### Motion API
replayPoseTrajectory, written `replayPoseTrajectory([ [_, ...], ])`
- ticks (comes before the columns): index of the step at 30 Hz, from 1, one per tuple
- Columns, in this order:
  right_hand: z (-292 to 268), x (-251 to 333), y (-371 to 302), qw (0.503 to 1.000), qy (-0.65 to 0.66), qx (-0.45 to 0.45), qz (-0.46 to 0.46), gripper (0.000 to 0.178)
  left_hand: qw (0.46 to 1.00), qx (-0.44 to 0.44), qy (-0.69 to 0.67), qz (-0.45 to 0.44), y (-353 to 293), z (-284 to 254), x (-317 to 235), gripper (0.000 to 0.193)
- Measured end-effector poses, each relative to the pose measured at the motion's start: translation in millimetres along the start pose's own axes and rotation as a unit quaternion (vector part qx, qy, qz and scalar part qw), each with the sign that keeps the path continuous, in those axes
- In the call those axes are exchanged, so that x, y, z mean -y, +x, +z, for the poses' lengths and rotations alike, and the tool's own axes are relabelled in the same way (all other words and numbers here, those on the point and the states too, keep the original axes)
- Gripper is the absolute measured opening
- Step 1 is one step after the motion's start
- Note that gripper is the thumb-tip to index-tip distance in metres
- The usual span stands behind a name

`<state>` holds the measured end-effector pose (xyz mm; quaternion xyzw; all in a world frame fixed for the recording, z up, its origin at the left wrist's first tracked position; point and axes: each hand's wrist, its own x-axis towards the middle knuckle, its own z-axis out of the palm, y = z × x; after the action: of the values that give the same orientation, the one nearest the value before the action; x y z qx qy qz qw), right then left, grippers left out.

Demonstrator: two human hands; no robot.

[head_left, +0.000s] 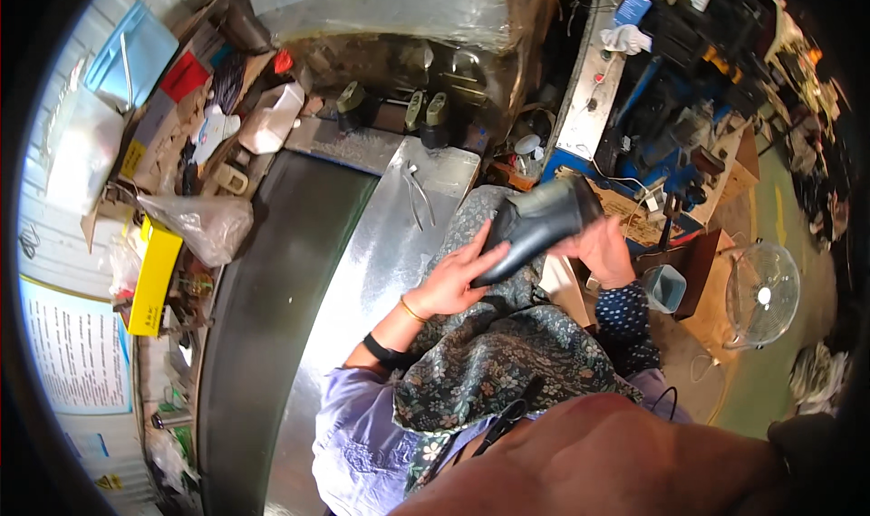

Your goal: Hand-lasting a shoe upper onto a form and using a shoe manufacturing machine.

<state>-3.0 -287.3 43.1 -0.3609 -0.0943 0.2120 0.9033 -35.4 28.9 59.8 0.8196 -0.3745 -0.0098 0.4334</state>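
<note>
A black shoe (535, 235), smooth and glossy, is held up over my lap, tilted. My left hand (453, 276) grips it from the left, its fingers along the toe end. By the other end is my right hand (594, 249), fingers spread and slightly blurred at the tips. It is close against the shoe's side; whether it touches cannot be made out. A floral apron (517, 353) covers my lap below. On the metal tabletop to the left lies a slim two-handled metal tool (417, 194), like pliers or pincers.
A dark conveyor belt (272, 271) runs beside the metal tabletop (331, 326). Several dark shoe-like pieces with pale tops (435, 122) stand at its far end. Cluttered shelving with a yellow box (154, 280) lines the left. A fan (763, 296) and grey bin (665, 289) stand right.
</note>
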Motion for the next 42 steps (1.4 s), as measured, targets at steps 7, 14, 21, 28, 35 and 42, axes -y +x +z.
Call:
replayPoseTrajectory([
  [7,-37.8,-53.9,-34.3,0.971,-0.111,-0.12,0.176,0.066,0.981,0.098,0.157,0.064,-6.7,-28.3,53.1,0.066],
  [14,29.6,-34.2,37.5,0.939,0.118,-0.322,0.027,0.061,0.973,-0.163,0.111,-0.123,-40.6,-36.5,95.6,0.054],
  [21,-18.7,-58.2,246.8,0.696,-0.693,-0.169,-0.074,0.079,0.933,-0.206,0.108,-0.274,-109.6,-3.9,125.6,0.039],
  [28,-86.8,-104.3,418.4,0.631,-0.769,-0.088,0.056,0.109,0.925,-0.214,0.155,-0.273,-104.4,25.7,128.1,0.028],
  [35,-113.0,-100.2,316.3,0.715,-0.685,-0.137,0.001,0.08,0.952,-0.192,-0.015,-0.238,-87.3,16.4,119.3,0.033],
  [42,-80.7,-104.5,74.8,0.549,-0.824,-0.124,0.06,0.051,0.953,-0.135,0.027,-0.271,-72.1,52.7,114.0,0.025],
])
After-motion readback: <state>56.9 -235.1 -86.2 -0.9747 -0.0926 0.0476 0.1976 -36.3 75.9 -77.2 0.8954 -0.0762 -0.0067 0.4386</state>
